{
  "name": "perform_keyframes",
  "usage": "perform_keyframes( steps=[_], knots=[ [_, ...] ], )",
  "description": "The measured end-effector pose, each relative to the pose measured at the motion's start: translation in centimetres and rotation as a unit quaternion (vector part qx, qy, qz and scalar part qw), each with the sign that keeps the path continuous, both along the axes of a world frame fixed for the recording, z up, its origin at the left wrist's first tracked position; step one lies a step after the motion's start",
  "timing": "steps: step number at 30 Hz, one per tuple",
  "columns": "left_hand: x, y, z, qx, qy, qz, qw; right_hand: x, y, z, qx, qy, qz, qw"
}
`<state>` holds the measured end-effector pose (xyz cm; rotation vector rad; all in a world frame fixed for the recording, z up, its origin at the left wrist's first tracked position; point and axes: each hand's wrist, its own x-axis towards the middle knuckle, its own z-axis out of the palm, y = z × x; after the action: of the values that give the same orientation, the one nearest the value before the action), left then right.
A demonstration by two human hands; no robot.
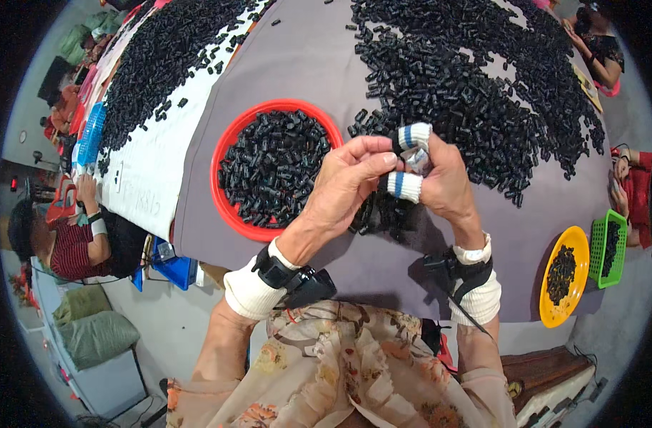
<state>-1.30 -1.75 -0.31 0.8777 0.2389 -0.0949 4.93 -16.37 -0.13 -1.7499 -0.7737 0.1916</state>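
Note:
Just right of the red basin, my left hand (340, 187) is closed, its thumb and fingertips pinched together. Whatever sits in that pinch is too small to make out. My right hand (448, 182) meets it from the other side, fingers curled inward. White finger sleeves (406, 187) with blue stripes and dark ends cover its thumb and a finger. Something greyish shows between them, its kind unclear. Below both hands lies a small heap of short black cylindrical parts (384, 216). Cuffs and black straps wrap both wrists.
The red basin (217, 160) holds many similar black parts. A large pile (476, 107) spreads over the grey cloth (290, 53). At right are a yellow plate (552, 310) and a green basket (598, 242). Co-workers (76, 246) sit around the tables.

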Motion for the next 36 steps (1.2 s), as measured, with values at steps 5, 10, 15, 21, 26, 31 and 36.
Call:
perform_keyframes(
  steps=[5, 10, 15, 21, 26, 31, 36],
  knots=[
    [-0.7, 2.5, -0.2, 0.097, -0.025, 0.013, 0.995, 0.1, 0.1, 0.4, -0.008, 0.043, 0.002, 0.999],
    [-2.4, 7.9, -1.6, 0.389, -0.052, 0.139, 0.909, 0.9, -0.8, -1.9, -0.019, 0.12, -0.055, 0.991],
    [-5.0, 8.0, -2.2, 0.483, -0.043, 0.092, 0.87, 1.0, -4.3, -4.8, -0.012, 0.171, -0.118, 0.978],
    [-5.9, 2.6, -3.8, 0.634, -0.209, -0.104, 0.737, -0.6, -6.3, -6.2, -0.024, 0.235, -0.153, 0.959],
    [-5.6, -0.3, -5.6, 0.731, -0.256, -0.13, 0.619, -1.3, -6.7, -6.4, -0.01, 0.252, -0.153, 0.955],
    [-4.4, -1.0, -6.4, 0.764, -0.291, -0.134, 0.56, -1.5, -7.4, -7.3, 0.001, 0.229, -0.149, 0.962],
    [-4.4, -0.7, -6.9, 0.756, -0.309, -0.136, 0.561, -2.1, -7.3, -7.7, 0.014, 0.273, -0.162, 0.948]
  ],
)
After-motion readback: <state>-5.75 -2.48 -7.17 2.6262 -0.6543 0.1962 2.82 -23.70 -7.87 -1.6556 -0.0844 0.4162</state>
